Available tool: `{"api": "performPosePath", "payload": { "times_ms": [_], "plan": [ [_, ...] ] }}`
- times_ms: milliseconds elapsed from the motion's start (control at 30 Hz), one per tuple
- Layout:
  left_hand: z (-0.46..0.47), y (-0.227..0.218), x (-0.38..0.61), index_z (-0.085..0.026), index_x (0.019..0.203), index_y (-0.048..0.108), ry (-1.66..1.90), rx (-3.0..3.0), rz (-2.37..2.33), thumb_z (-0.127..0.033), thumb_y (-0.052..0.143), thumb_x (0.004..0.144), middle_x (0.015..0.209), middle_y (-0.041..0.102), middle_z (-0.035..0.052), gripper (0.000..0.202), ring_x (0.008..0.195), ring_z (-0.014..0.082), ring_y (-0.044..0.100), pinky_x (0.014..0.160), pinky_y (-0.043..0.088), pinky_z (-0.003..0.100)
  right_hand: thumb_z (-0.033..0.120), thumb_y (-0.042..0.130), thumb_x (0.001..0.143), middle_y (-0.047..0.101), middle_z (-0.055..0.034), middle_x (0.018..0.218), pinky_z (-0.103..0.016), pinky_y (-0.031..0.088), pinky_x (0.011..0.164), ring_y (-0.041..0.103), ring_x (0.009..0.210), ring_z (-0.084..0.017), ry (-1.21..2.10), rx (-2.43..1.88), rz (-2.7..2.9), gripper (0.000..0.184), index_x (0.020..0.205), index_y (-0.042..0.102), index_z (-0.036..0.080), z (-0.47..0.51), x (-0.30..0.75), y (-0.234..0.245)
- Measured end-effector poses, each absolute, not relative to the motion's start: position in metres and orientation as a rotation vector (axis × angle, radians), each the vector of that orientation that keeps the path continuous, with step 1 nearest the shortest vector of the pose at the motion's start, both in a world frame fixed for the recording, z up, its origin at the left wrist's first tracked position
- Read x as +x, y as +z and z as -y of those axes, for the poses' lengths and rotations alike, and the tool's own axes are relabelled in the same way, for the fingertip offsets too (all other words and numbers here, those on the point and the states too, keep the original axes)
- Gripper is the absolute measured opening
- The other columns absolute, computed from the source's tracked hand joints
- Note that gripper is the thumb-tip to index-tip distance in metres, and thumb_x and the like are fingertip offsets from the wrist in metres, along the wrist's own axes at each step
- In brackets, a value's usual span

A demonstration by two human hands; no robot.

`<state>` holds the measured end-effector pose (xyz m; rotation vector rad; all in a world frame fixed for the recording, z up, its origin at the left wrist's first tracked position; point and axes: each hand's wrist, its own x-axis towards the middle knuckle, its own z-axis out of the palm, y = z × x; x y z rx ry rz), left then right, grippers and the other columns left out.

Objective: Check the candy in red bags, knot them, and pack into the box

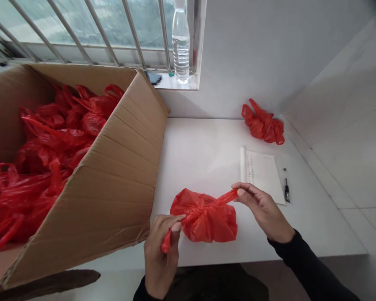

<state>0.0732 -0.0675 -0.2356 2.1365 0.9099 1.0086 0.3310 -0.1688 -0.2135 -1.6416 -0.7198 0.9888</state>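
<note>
A bulging red plastic bag [209, 223] rests on the white table near its front edge. Its neck is gathered in the middle, and its two handles stretch out to opposite sides. My left hand [163, 246] is closed round one handle, whose end pokes out below the fingers. Between thumb and fingertips, my right hand [263, 211] pinches the other handle, held up to the right. The bag's contents are hidden by the plastic.
A large open cardboard box [122, 167] full of red plastic bags [56, 142] stands at left. Another red bag [265, 125], a notebook [265, 173] and a pen [287, 190] lie on the table [194, 154]. A water bottle [181, 50] stands on the sill of the barred window.
</note>
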Motion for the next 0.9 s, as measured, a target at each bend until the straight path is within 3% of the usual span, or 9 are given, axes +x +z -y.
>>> {"api": "performPosePath", "payload": {
  "times_ms": [100, 200, 333, 467, 600, 767, 833, 900],
  "plan": [
    [0.068, -0.239, 0.079, -0.028, 0.124, 0.069, 0.967, 2.042, -0.975, -0.022, 0.058, 0.1, 0.118, 0.063, 0.0063, 0.027, 0.111, 0.0213, 0.063, 0.093, 0.054, 0.035, 0.054, 0.066, 0.093, 0.068, -0.0015, 0.097, -0.035, 0.052, 0.093, 0.064, 0.091, -0.017, 1.195, -1.544, 0.699, 0.052, 0.134, 0.06, 0.023, 0.166, 0.32, -0.218],
    [0.07, -0.247, 0.087, -0.031, 0.143, 0.057, 0.918, 2.065, -0.94, -0.029, 0.058, 0.1, 0.146, 0.054, 0.0083, 0.043, 0.136, 0.027, 0.05, 0.112, 0.045, 0.048, 0.052, 0.067, 0.093, 0.07, -0.0039, 0.101, -0.036, 0.053, 0.094, 0.066, 0.098, -0.019, 1.323, -1.487, 0.724, 0.049, 0.131, 0.064, 0.022, 0.162, 0.304, -0.222],
    [0.074, -0.265, 0.099, -0.03, 0.157, 0.038, 0.828, 2.184, -0.829, -0.023, 0.047, 0.104, 0.158, 0.048, 0.0077, 0.055, 0.152, 0.0263, 0.033, 0.12, 0.036, 0.054, 0.049, 0.054, 0.101, 0.065, -0.0074, 0.114, -0.046, 0.047, 0.109, 0.062, 0.115, -0.023, 0.933, -1.671, 1.002, 0.037, 0.125, 0.071, 0.027, 0.161, 0.282, -0.234],
    [0.075, -0.288, 0.108, -0.028, 0.16, 0.031, 0.742, 2.331, -0.784, -0.018, 0.043, 0.105, 0.16, 0.046, 0.0077, 0.058, 0.154, 0.0251, 0.032, 0.122, 0.034, 0.056, 0.032, 0.047, 0.105, 0.055, -0.0072, 0.146, -0.05, 0.041, 0.119, 0.047, 0.14, -0.023, 0.574, -1.708, 1.32, 0.042, 0.146, 0.054, 0.033, 0.165, 0.266, -0.259],
    [0.072, -0.31, 0.111, -0.024, 0.159, 0.035, 0.675, 2.464, -0.779, -0.014, 0.047, 0.102, 0.16, 0.047, 0.0093, 0.059, 0.153, 0.0276, 0.033, 0.123, 0.03, 0.058, 0.023, 0.045, 0.104, 0.049, -0.0064, 0.157, -0.056, 0.037, 0.122, 0.04, 0.149, -0.025, 0.39, -1.79, 1.537, 0.054, 0.157, 0.039, 0.03, 0.165, 0.259, -0.293],
    [0.068, -0.317, 0.113, -0.023, 0.156, 0.041, 0.726, 2.498, -0.778, -0.014, 0.048, 0.101, 0.158, 0.049, 0.0114, 0.057, 0.151, 0.0295, 0.036, 0.122, 0.028, 0.056, 0.022, 0.045, 0.103, 0.051, -0.0066, 0.156, -0.06, 0.031, 0.124, 0.041, 0.148, -0.027, 0.274, -1.803, 1.603, 0.057, 0.158, 0.035, 0.026, 0.159, 0.261, -0.31],
    [0.065, -0.306, 0.112, -0.021, 0.155, 0.043, 0.796, 2.447, -0.806, -0.016, 0.045, 0.103, 0.155, 0.051, 0.0129, 0.052, 0.148, 0.0288, 0.04, 0.119, 0.033, 0.053, 0.022, 0.043, 0.104, 0.055, -0.0051, 0.153, -0.06, 0.026, 0.126, 0.044, 0.147, -0.024, 0.327, -1.749, 1.48, 0.052, 0.156, 0.039, 0.027, 0.157, 0.265, -0.3],
    [0.062, -0.289, 0.109, -0.021, 0.152, 0.047, 0.907, 2.382, -0.836, -0.02, 0.04, 0.106, 0.15, 0.054, 0.014, 0.047, 0.141, 0.0283, 0.046, 0.113, 0.039, 0.049, 0.023, 0.041, 0.106, 0.061, -0.0037, 0.146, -0.054, 0.029, 0.126, 0.049, 0.143, -0.021, 0.413, -1.661, 1.281, 0.045, 0.15, 0.047, 0.029, 0.158, 0.27, -0.283]
  ]
}}
